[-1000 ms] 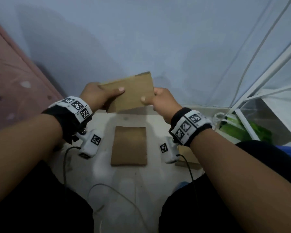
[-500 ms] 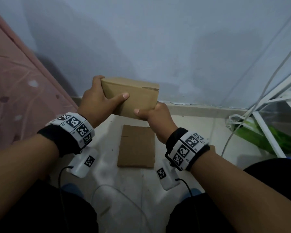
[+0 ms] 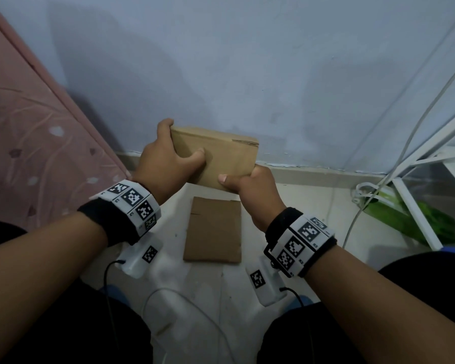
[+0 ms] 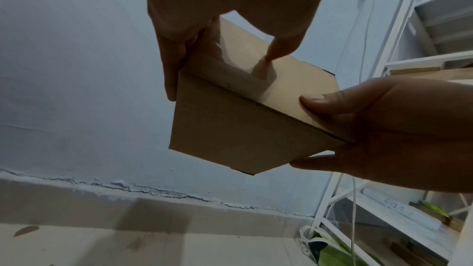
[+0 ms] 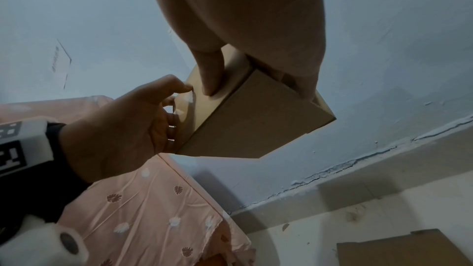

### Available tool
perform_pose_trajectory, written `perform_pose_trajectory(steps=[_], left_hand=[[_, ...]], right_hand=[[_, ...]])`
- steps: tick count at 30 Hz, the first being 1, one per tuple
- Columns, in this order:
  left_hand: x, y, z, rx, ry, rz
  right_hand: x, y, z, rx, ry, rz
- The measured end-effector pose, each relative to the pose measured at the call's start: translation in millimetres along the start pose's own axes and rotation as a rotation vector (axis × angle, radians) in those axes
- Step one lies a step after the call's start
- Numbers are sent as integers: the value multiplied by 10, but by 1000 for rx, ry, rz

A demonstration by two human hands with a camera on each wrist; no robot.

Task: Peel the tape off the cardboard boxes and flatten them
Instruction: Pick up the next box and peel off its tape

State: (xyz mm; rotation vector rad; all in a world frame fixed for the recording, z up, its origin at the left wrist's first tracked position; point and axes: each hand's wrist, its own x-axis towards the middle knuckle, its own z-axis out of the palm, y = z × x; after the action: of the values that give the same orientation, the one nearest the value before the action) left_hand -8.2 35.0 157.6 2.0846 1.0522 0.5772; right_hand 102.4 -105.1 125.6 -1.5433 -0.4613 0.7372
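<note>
I hold a small brown cardboard box (image 3: pixel 221 156) in the air in front of the wall. My left hand (image 3: pixel 168 158) grips its left end, thumb on the near face and fingers wrapped over the far edge. My right hand (image 3: pixel 250 185) pinches its lower right corner, thumb on the near face. In the left wrist view the box (image 4: pixel 230 135) shows a glossy strip of clear tape (image 4: pixel 245 72) across its upper face under my left thumb. The right wrist view shows the box (image 5: pixel 256 120) from below. A flattened cardboard piece (image 3: pixel 213 229) lies on the floor beneath.
A pink patterned bedsheet (image 3: pixel 32 143) slopes along the left. A white metal rack (image 3: pixel 431 164) with a green bag (image 3: pixel 415 222) stands at the right, with a white cable (image 3: pixel 394 164) hanging near it. The blue wall (image 3: pixel 247 61) is close ahead. White cables (image 3: pixel 184 306) lie between my knees.
The box has turned from a tilted flat face to lying level with its top edge toward me. My left hand has shifted further over its left end; my right thumb moved to the lower corner.
</note>
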Motion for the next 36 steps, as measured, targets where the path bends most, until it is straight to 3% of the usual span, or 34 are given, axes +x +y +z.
perform_pose_trajectory(steps=[13,17,23,36], left_hand=[[-80,28,-3,23,28,31],[-42,20,13,-38,44,60],[32,-119,111,-250,54,-20],[15,-87,38,-334,11,-26]], right_hand=[[-62,-10,25,-29,3,-14],[-49,-48,13,-7,20,-9],[-30,-120,-48,-34,27,-43],[10,-141,30,-88,62,-86]])
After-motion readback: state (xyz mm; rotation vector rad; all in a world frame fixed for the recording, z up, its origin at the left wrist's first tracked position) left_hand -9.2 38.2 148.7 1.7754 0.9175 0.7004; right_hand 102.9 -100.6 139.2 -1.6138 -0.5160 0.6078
